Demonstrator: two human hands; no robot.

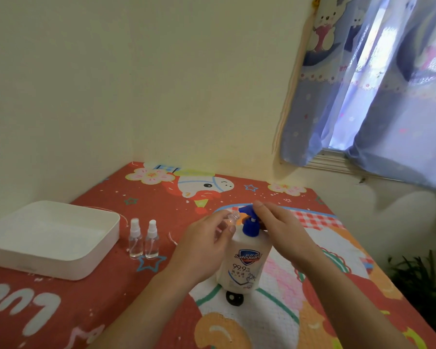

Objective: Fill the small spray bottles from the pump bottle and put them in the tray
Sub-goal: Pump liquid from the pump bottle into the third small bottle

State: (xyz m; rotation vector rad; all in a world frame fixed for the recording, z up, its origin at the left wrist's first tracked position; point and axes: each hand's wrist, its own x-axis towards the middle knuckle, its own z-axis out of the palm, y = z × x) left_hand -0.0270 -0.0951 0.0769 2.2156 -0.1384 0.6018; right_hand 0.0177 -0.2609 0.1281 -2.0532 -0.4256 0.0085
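Note:
A white pump bottle (244, 265) with a blue pump head (249, 220) stands in the middle of the table. My left hand (204, 245) holds a small clear uncapped bottle (230, 219) with its mouth right by the pump's nozzle. My right hand (280, 227) lies over the pump head, fingers fairly straight, fingertips on top of it. Two capped small spray bottles (143, 239) stand upright side by side to the left. A white tray (86, 260) sits further left with nothing visible in it.
The table has a red cartoon-print cloth (86, 311) and stands in a wall corner. A curtained window (388, 96) is at the upper right. A dark plant (418, 280) is beyond the table's right edge.

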